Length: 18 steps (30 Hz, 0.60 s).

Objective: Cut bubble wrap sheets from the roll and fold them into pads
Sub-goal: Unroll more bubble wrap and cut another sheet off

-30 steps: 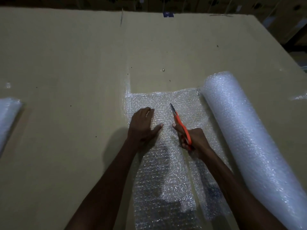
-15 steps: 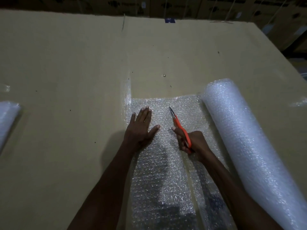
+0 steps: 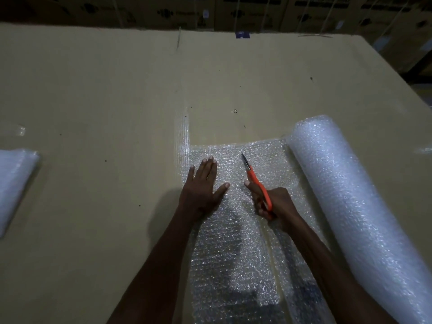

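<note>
A thick bubble wrap roll (image 3: 350, 202) lies on the right of the cardboard-covered table (image 3: 93, 90). From it an unrolled sheet (image 3: 231, 249) stretches left across the surface. My left hand (image 3: 203, 185) lies flat on the sheet with fingers straight, pressing it down. My right hand (image 3: 275, 204) grips orange-handled scissors (image 3: 256, 181), whose blades point away from me and sit in the sheet near its far edge. A cut line runs down the sheet beneath my right forearm.
A folded bubble wrap pad (image 3: 14, 185) lies at the table's left edge. A narrow strip of clear wrap (image 3: 181, 134) sticks out beyond the sheet's far left corner. Dark stacked cartons (image 3: 210, 10) stand behind the table.
My left hand's fingers have straightened and slid further along the sheet. The scissors have advanced a little toward the sheet's far edge.
</note>
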Each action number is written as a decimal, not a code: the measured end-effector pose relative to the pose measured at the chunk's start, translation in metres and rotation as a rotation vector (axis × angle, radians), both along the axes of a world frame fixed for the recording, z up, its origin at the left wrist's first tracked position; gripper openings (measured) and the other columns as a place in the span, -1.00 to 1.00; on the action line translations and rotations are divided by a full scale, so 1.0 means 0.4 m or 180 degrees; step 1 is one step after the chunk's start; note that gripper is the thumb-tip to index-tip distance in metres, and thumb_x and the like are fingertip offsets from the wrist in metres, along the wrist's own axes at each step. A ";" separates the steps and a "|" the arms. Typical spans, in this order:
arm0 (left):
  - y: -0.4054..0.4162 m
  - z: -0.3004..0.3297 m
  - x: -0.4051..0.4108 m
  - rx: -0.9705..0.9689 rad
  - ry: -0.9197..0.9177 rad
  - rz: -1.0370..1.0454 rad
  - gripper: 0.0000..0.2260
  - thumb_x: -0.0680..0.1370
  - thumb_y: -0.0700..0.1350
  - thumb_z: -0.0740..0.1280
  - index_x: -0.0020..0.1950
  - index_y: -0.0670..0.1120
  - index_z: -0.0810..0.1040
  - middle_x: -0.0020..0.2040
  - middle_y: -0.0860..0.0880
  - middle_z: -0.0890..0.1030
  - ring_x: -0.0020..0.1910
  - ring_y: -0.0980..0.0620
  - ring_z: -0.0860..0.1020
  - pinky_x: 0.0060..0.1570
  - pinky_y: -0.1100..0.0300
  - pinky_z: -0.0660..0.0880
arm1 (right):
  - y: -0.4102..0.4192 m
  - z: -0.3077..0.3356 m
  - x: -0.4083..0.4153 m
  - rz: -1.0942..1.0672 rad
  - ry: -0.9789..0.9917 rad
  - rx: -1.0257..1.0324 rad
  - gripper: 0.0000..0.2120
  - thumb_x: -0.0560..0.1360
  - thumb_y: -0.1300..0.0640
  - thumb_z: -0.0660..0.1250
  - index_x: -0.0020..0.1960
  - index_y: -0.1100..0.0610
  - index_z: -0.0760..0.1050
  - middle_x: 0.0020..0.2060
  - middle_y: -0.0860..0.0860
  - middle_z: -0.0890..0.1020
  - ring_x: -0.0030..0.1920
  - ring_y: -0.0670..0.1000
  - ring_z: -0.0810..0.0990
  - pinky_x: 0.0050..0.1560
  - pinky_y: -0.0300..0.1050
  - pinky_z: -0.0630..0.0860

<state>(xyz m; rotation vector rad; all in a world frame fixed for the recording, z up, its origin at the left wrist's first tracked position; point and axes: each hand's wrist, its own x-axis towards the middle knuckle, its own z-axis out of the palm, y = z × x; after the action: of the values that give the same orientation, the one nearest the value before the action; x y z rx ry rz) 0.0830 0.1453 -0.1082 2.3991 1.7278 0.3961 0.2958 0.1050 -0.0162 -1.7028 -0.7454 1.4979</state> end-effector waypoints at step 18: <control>-0.035 0.009 -0.009 -0.0155 0.0002 0.0040 -0.27 0.64 0.34 -0.14 0.64 -0.14 0.04 0.65 -0.08 -0.01 0.63 0.01 -0.09 0.57 -0.12 -0.04 | 0.047 -0.044 -0.010 0.0065 0.0008 0.0068 -0.57 0.23 -0.09 0.71 -0.45 0.19 0.59 -0.46 0.19 0.53 -0.55 0.03 0.38 -0.48 -0.16 0.28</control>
<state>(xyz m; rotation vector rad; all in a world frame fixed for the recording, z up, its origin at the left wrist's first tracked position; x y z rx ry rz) 0.0796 0.1313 -0.1047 2.3561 1.7332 0.3508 0.2917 0.1238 -0.0337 -1.6818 -0.7771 1.5004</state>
